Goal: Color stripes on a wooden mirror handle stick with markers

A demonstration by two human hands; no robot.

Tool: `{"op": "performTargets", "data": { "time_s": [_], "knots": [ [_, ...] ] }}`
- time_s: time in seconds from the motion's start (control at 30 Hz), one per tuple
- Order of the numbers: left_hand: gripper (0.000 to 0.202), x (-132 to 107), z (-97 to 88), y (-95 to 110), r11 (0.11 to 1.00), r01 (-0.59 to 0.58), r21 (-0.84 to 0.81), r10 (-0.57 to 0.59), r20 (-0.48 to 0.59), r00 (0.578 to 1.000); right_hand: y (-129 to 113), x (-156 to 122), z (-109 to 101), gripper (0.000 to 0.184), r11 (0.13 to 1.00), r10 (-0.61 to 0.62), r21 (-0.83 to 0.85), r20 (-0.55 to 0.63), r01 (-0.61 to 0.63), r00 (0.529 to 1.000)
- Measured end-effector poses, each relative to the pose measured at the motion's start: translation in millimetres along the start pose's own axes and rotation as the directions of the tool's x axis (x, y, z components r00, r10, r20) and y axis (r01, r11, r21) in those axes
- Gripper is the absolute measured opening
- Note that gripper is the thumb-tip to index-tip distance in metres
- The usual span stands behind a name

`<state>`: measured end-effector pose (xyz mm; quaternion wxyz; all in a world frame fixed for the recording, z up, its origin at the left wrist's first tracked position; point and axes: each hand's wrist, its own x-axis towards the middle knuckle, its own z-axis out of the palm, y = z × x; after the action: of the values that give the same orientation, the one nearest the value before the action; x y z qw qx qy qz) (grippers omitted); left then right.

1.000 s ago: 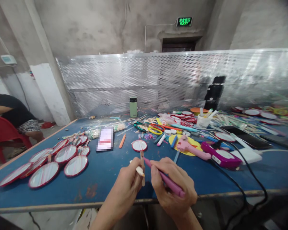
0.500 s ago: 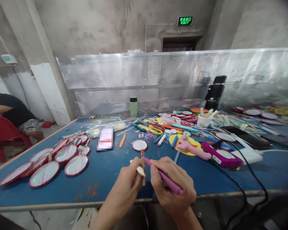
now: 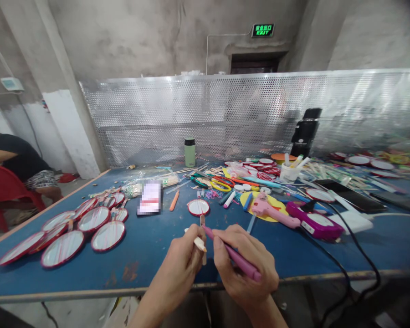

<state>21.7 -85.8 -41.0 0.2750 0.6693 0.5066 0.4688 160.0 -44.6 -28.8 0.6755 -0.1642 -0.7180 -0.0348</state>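
My left hand is closed on a flat wooden craft stick and also pinches a white pen-like piece with an orange tip. Beyond my fingers, at the stick's far end, is a small round white disc with a red rim. My right hand is wrapped round a pink-purple marker, whose front end meets the stick just ahead of my left fingers. Whether it leaves a mark there is too small to tell.
Several red-rimmed round discs lie at the left beside a phone. A pink glue gun, a purple device and black cables sit to the right. A green bottle stands behind; another person sits far left.
Almost nothing differs. Both hands keep their grips, and the whole view is shifted very slightly.
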Motion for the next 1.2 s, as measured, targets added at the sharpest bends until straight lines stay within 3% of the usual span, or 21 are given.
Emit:
{"op": "performTargets", "data": {
  "time_s": [0.57, 1.2],
  "knots": [
    [0.028, 0.7, -1.1, 2.9, 1.0, -0.001, 0.015, 0.001, -0.004, 1.0, 0.7, -2.8, 0.7, 0.019, 0.998, 0.022, 0.053, 0.01, -0.023, 1.0],
    [0.027, 1.0, 0.3, 0.8, 1.0, 0.016, 0.01, -0.016, -0.002, 1.0, 3.2, -4.9, 0.0, 0.017, 0.999, -0.013, -0.043, -0.018, 0.012, 1.0]
  ]
}}
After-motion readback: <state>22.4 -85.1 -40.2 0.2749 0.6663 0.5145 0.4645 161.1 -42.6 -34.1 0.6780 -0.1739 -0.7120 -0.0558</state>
